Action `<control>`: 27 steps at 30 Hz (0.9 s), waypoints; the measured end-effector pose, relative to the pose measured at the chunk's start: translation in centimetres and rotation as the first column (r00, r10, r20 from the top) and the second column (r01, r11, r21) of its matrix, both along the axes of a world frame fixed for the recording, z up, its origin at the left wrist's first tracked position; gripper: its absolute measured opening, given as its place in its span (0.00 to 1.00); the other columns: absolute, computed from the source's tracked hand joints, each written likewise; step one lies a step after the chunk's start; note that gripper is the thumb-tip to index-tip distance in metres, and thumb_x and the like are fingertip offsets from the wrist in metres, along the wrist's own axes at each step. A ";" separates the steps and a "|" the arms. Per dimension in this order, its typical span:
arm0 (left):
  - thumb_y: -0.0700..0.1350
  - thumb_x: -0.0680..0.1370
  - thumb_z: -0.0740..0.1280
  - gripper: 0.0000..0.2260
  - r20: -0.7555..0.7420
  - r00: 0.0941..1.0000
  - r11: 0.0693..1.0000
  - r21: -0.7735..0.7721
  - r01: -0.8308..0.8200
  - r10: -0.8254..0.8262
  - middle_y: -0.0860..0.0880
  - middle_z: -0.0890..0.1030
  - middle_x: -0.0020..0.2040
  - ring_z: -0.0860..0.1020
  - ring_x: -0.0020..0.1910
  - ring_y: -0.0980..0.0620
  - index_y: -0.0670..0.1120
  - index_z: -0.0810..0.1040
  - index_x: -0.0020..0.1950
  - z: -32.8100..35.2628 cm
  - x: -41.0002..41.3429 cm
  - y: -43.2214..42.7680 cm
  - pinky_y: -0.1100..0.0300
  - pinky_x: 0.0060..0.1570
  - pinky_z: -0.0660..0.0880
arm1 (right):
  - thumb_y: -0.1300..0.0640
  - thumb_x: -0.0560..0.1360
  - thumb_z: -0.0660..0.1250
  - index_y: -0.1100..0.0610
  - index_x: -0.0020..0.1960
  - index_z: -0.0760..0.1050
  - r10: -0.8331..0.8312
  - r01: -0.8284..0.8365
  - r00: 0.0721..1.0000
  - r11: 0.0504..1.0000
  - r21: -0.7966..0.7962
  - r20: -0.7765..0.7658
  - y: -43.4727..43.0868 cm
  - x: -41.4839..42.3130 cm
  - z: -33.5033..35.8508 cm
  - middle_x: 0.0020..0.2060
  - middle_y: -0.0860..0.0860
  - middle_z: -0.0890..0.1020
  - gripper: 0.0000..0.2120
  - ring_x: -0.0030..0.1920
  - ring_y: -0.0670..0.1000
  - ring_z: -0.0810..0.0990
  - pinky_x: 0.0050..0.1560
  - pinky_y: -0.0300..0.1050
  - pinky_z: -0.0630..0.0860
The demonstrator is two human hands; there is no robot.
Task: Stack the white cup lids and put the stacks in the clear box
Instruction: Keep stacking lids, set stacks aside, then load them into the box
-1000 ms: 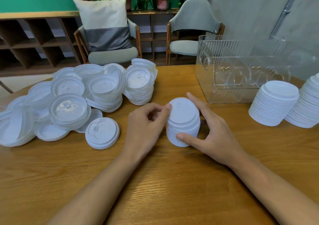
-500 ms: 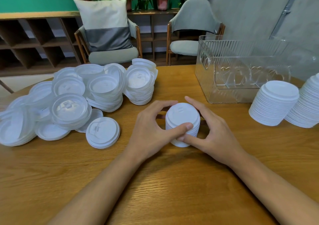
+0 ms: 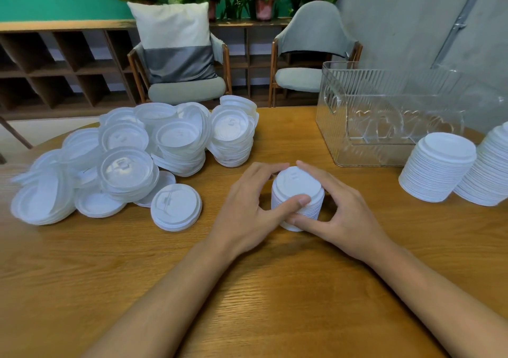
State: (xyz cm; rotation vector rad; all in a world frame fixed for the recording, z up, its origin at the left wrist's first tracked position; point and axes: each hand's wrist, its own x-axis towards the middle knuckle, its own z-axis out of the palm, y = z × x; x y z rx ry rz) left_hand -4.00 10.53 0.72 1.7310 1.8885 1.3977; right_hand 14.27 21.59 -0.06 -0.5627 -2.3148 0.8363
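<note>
stack [image 3: 298, 190] upright on table [image 3: 288, 302], centre, cupped from both sides. left hand [image 3: 244, 212]: thumb across the front wall, fingers curled round the back. right hand [image 3: 341, 212]: mirrors it, thumb low. Likely light, thin, slick plastic, loosely nested; may shear if tilted. Grip low on both sides, lift level. box [image 3: 357, 91] back right, two done stacks [image 3: 437, 173] beside it, loose lids [image 3: 123, 165] left.

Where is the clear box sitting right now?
In the head view, the clear box stands at the far right of the wooden table, just behind the two tall lid stacks and beyond the small lid stack at mid-table.
</note>
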 end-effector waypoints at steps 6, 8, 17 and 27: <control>0.53 0.81 0.70 0.15 -0.155 0.953 0.956 0.185 -0.230 0.259 0.55 0.81 0.59 0.78 0.62 0.58 0.49 0.81 0.65 0.4 -3.0 -3.8 0.63 0.59 0.74 | 0.40 0.67 0.81 0.39 0.78 0.67 -0.007 0.007 1.000 1.000 -0.003 0.002 -1.1 -0.4 1.1 0.70 0.35 0.75 0.43 0.72 0.36 0.71 0.69 0.31 0.68; 0.50 0.80 0.72 0.14 -0.254 0.891 0.920 0.221 -0.325 0.376 0.52 0.80 0.59 0.78 0.61 0.54 0.47 0.82 0.64 0.2 -4.8 -6.2 0.65 0.59 0.73 | 0.41 0.67 0.81 0.38 0.78 0.67 0.009 -0.010 1.000 1.000 -0.019 -0.010 -2.0 -1.0 1.6 0.70 0.33 0.74 0.43 0.71 0.34 0.70 0.67 0.28 0.69; 0.62 0.70 0.77 0.31 -0.366 0.768 0.841 0.088 -0.534 0.526 0.50 0.78 0.61 0.76 0.61 0.47 0.48 0.79 0.68 -0.8 -8.4 -11.7 0.51 0.55 0.77 | 0.43 0.68 0.82 0.42 0.78 0.69 0.072 -0.072 0.997 0.997 -0.016 -0.017 -5.6 -6.1 1.5 0.71 0.32 0.73 0.42 0.71 0.31 0.69 0.64 0.23 0.65; 0.55 0.70 0.80 0.29 -0.182 0.859 0.877 0.085 -0.472 0.479 0.54 0.78 0.61 0.75 0.63 0.54 0.50 0.77 0.69 -0.9 -8.8 -11.6 0.65 0.59 0.70 | 0.43 0.68 0.81 0.39 0.76 0.69 0.103 -0.103 0.994 0.995 -0.002 0.022 -4.8 -8.8 1.2 0.70 0.31 0.73 0.40 0.72 0.33 0.70 0.68 0.26 0.65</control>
